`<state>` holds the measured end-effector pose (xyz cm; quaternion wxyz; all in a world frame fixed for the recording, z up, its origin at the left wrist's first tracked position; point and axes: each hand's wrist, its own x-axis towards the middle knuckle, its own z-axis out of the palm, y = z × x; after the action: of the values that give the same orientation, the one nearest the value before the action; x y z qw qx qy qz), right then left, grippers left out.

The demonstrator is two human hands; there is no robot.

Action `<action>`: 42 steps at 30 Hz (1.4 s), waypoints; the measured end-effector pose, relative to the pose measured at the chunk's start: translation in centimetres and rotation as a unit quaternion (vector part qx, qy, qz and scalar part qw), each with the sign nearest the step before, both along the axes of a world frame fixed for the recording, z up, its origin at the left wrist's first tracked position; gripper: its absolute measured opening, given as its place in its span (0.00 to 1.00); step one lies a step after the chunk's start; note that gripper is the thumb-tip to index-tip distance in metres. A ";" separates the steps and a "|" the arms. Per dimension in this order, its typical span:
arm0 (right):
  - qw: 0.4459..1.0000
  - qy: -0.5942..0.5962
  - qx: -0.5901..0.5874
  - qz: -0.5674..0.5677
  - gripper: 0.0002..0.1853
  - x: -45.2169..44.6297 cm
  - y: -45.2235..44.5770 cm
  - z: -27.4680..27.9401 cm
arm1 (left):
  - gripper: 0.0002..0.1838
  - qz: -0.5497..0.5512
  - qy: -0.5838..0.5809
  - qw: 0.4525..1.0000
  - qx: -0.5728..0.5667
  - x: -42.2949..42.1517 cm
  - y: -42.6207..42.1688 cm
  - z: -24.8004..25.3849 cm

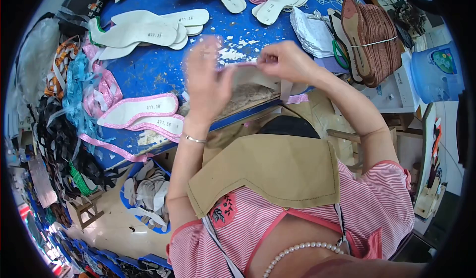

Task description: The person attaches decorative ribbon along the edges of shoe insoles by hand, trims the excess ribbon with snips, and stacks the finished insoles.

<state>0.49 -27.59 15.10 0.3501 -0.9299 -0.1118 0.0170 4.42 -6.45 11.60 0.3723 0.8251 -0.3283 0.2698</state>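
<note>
Below the hands (203,84), a blue basket (123,197) holds pale pieces (149,191).

The number "11.39" reads twice on the pile of white insoles (134,32), each time behind a leading sign too blurred to make out, and once on each of the two pink-edged insoles (141,111) on the wearer's side of that pile. Orange lettering on the black packaging (81,4) left of the pile and a label on the blue water bottle (421,77) far to its right are illegible.
</note>
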 end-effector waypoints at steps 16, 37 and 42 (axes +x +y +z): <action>0.910 -0.024 0.399 -0.114 0.01 -1.3 4.9 -3.3 | 0.19 -0.148 0.450 0.743 -0.473 -1.2 -2.6 -2.8; 0.779 0.118 0.575 -0.220 0.06 -5.1 4.2 -6.0 | 0.14 -0.093 0.496 0.605 -0.615 0.3 -4.9 1.9; 0.846 -0.001 0.484 -0.223 0.05 -3.0 1.5 -0.8 | 0.13 -0.199 0.523 0.603 -0.569 -3.4 -6.0 3.7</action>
<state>-2.53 -26.10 14.33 0.7499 -0.6423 0.1044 -0.1190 0.98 -12.49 15.30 0.9191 0.3614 -0.0139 -0.1564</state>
